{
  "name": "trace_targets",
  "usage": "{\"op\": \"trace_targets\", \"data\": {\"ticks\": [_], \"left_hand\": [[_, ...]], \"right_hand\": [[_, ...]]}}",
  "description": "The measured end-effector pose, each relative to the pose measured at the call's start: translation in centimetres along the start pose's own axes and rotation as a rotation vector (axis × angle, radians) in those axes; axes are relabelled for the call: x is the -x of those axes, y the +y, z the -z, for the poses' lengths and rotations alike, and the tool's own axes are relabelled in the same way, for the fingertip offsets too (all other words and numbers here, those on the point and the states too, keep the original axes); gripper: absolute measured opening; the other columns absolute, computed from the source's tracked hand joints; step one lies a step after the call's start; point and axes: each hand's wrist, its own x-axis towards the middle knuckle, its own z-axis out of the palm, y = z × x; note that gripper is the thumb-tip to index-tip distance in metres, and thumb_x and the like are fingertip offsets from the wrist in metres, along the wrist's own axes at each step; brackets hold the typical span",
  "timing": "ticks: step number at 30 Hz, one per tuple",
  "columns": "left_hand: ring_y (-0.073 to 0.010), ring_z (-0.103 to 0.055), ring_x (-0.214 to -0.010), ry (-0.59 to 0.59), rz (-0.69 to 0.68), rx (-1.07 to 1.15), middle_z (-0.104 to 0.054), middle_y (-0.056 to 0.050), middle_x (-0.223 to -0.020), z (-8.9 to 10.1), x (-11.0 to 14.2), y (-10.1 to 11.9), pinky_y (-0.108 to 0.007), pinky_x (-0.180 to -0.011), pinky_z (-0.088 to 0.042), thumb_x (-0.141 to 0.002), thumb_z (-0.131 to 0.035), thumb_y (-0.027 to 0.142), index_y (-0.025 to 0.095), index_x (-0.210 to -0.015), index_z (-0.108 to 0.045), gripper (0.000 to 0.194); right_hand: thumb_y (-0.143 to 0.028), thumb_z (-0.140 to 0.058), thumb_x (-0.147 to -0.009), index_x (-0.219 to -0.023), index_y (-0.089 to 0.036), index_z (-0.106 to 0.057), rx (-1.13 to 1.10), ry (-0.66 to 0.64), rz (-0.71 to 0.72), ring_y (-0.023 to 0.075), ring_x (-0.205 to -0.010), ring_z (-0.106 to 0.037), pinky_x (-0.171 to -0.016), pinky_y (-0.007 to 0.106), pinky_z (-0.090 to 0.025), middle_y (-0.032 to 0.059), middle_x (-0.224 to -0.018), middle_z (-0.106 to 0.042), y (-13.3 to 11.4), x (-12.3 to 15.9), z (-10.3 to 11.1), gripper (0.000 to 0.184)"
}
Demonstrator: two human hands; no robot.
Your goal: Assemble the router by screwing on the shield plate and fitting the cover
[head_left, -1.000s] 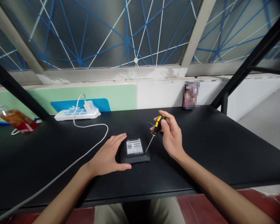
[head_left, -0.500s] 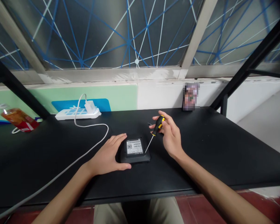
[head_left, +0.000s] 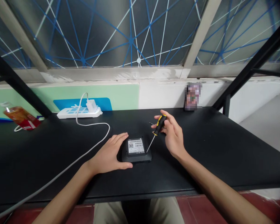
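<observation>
A flat black electronic device (head_left: pixel 140 158) lies on the table, its white label (head_left: pixel 135 146) with a QR code facing up. My left hand (head_left: pixel 109 154) grips its left side, thumb along the front edge and fingers at the back corner. In my right hand (head_left: pixel 174 135) is a black and yellow screwdriver (head_left: pixel 160 125), held tilted between thumb and fingers. Its shaft slants down to the device's front right corner, with the tip at or in the case there. A thin dark tip (head_left: pixel 151 123) pokes out beyond my right fingers; what it belongs to is hidden.
On the black table (head_left: pixel 214 149), a white power strip (head_left: pixel 67 113) with a plugged-in charger (head_left: pixel 91 105) sits at the back. Its white cable (head_left: pixel 93 146) runs toward the front left. A drink bottle (head_left: pixel 22 117) is at left; a blurred upright phone-like object (head_left: pixel 192 97) leans on the wall.
The yellow stripes on the screwdriver handle have shifted as it turned in my right fingers. Its tip stays at the same corner; my left hand keeps its grip. The view has shifted slightly.
</observation>
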Motion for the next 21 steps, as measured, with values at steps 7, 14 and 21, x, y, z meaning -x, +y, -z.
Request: {"op": "trace_targets", "data": {"ticks": [7, 14, 21], "left_hand": [[-0.0384, -0.035, -0.147, -0.014, 0.015, -0.001, -0.036, -0.017, -0.161, 0.1, 0.0, 0.19, -0.057, -0.121, -0.03, -0.077, -0.075, 0.065, 0.019, -0.154, -0.031, 0.1], [-0.039, -0.036, -0.146, -0.013, 0.011, 0.01, -0.037, -0.016, -0.16, 0.16, 0.05, 0.25, -0.058, -0.12, -0.031, -0.077, -0.075, 0.064, 0.021, -0.154, -0.031, 0.098], [-0.0388, -0.036, -0.146, -0.02, 0.011, 0.008, -0.037, -0.017, -0.16, 0.37, -0.01, 0.46, -0.058, -0.12, -0.032, -0.078, -0.074, 0.064, 0.021, -0.154, -0.031, 0.098]], "right_hand": [[-0.042, -0.064, -0.089, -0.123, -0.026, -0.058, 0.097, 0.038, 0.027, 0.0131, -0.067, -0.064, -0.06, 0.03, -0.053, -0.0014, -0.084, -0.059, 0.13, -0.13, -0.08, 0.038], [-0.043, -0.05, -0.096, -0.127, -0.026, -0.058, 0.055, 0.007, 0.007, 0.0138, -0.072, -0.069, -0.061, 0.03, -0.053, 0.0049, -0.106, -0.065, -0.46, 0.13, 0.0, 0.035], [-0.04, -0.053, -0.094, -0.136, -0.026, -0.053, 0.065, -0.014, -0.002, 0.0145, -0.072, -0.069, -0.061, 0.031, -0.054, 0.0064, -0.111, -0.067, -0.06, -0.1, 0.01, 0.044]]}}
